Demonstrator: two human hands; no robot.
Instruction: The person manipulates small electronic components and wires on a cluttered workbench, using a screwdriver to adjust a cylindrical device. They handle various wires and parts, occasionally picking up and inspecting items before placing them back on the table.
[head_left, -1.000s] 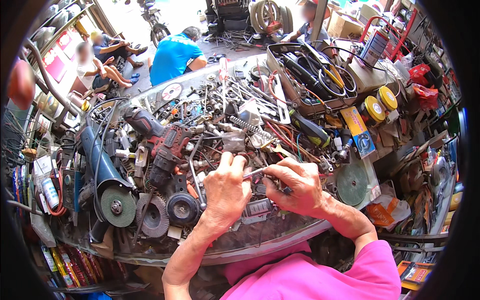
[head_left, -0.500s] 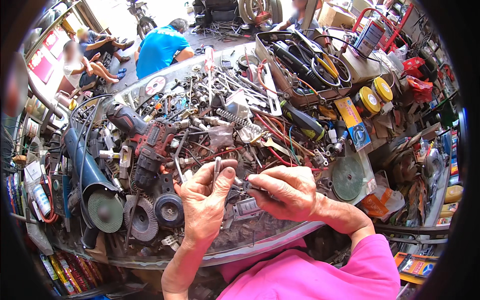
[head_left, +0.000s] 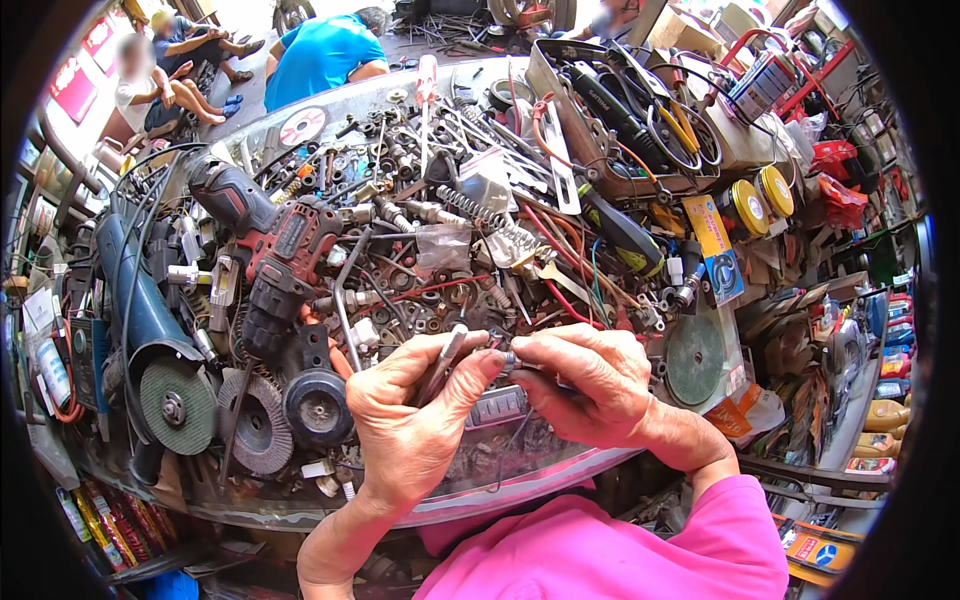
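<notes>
My left hand (head_left: 415, 415) is closed around a slim grey metal rod (head_left: 442, 362), which leans to the right with its end standing up past the fingers. Its thumb and forefinger meet the fingertips of my right hand (head_left: 590, 385) at a small cylindrical metal piece (head_left: 510, 360). The right hand's fingers are closed in a pinch on that piece, covering most of it. Below them hangs a thin dark wire (head_left: 507, 455); I cannot tell what it joins. Just behind the fingers lies a small grey rectangular part (head_left: 495, 408) on the cluttered bench.
A red and black cordless drill (head_left: 290, 270), an angle grinder (head_left: 170, 390), a flap disc (head_left: 262, 425) and a black wheel (head_left: 320, 407) lie left. Loose bolts and springs (head_left: 480, 212) fill the middle. A tool case (head_left: 545, 75) stands behind; a green disc (head_left: 695, 358) lies right. Other people sit beyond.
My hands have come together, fingertips now meeting at the small metal piece. The rod in my left hand has tipped from upright to the right. The whole view has shifted a little.
</notes>
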